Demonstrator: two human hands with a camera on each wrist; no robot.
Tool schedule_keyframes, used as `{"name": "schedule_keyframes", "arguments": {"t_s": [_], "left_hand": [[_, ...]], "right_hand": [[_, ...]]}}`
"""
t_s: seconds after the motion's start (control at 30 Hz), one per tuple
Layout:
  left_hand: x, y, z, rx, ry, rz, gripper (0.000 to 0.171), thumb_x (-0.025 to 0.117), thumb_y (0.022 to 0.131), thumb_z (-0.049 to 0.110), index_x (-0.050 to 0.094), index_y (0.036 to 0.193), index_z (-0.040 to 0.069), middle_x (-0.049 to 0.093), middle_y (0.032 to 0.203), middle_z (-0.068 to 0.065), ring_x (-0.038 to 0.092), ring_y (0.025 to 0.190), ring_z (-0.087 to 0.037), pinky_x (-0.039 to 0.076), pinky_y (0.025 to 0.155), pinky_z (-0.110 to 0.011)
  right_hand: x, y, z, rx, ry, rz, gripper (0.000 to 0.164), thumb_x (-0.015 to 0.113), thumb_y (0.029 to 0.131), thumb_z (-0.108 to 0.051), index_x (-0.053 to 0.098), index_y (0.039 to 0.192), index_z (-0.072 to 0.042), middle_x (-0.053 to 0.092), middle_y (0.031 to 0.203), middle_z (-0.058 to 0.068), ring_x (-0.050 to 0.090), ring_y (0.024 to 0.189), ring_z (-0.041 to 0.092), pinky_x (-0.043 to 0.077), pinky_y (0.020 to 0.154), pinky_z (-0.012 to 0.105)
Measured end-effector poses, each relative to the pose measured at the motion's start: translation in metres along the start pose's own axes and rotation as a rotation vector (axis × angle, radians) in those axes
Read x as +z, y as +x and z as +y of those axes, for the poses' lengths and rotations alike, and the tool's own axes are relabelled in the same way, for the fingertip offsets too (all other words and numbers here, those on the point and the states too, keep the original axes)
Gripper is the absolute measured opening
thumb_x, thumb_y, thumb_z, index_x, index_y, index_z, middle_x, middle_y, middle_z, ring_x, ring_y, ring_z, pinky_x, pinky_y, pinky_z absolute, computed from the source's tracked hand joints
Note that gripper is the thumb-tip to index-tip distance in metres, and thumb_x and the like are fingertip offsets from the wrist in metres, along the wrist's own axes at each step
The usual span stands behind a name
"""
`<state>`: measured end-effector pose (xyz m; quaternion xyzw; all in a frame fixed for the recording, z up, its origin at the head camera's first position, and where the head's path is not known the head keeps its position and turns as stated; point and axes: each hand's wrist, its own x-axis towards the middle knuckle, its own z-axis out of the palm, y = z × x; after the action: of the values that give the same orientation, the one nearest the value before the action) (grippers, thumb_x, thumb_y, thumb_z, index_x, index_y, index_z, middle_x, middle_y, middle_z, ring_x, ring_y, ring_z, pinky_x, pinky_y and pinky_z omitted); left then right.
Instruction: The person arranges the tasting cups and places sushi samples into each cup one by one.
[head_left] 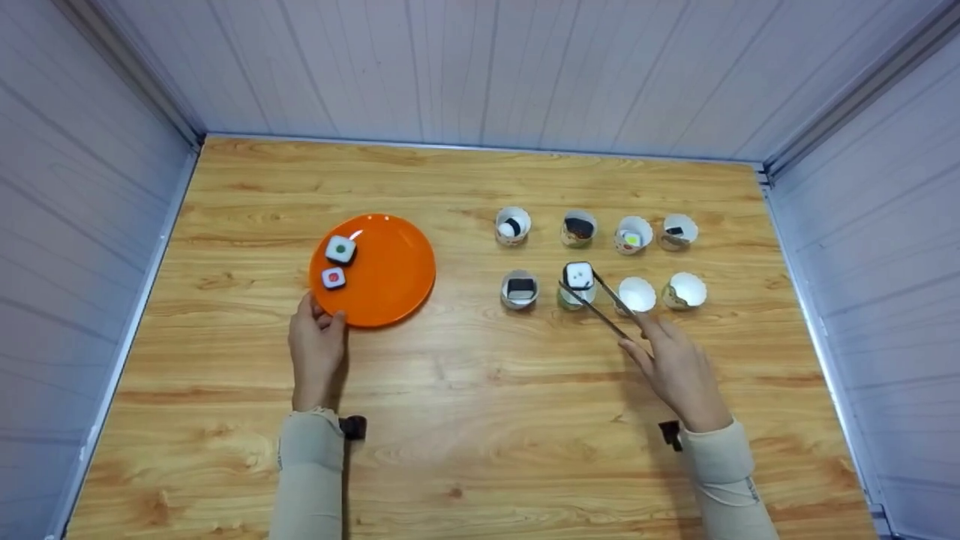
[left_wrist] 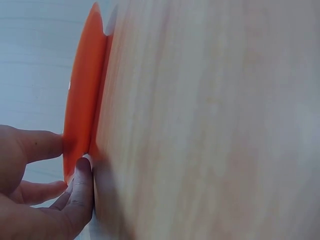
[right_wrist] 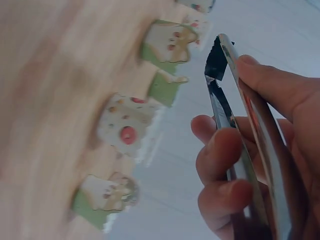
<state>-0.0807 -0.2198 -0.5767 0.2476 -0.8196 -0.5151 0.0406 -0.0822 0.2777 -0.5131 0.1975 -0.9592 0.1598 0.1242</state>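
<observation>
My left hand [head_left: 316,352] pinches the near-left rim of an orange plate [head_left: 394,274], thumb on one face and fingers beneath in the left wrist view. Two toy sushi rolls lie on the plate's left side: a larger green-centred roll [head_left: 341,250] and a smaller red-centred roll [head_left: 334,278]. My right hand [head_left: 679,367] grips metal tongs [right_wrist: 272,160]. Between the tong tips is a white-topped, black-sided sushi roll [head_left: 578,275], raised over a paper cup [head_left: 577,298] in the front row. Its black side shows at the tips in the right wrist view.
Paper cups stand in two rows on the right. Toy sushi pieces show in the back-row cups and in the front-left cup [head_left: 520,301]. Two front-row cups at right [head_left: 636,295] look white inside. Pale panels [head_left: 450,75] wall the wooden table [head_left: 465,427] at back and sides.
</observation>
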Motion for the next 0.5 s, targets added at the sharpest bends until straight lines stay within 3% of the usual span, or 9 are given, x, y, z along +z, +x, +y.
{"name": "schedule_keyframes", "arguments": {"t_s": [0.5], "left_hand": [[-0.0007,-0.0006,-0.0003,-0.001,-0.018,-0.018,0.064,0.055,0.101,0.008,0.024,0.155,-0.004,0.048,0.131,-0.021,0.056,0.105,-0.027,0.048,0.093,-0.037]], "right_hand": [[0.0103,-0.0107,0.0041,0.051,-0.002,-0.037,0.045,0.079,0.088,-0.028,0.066,0.124,-0.003,0.067,0.093,0.011,0.063,0.066,0.027,0.049,0.048,0.046]]}}
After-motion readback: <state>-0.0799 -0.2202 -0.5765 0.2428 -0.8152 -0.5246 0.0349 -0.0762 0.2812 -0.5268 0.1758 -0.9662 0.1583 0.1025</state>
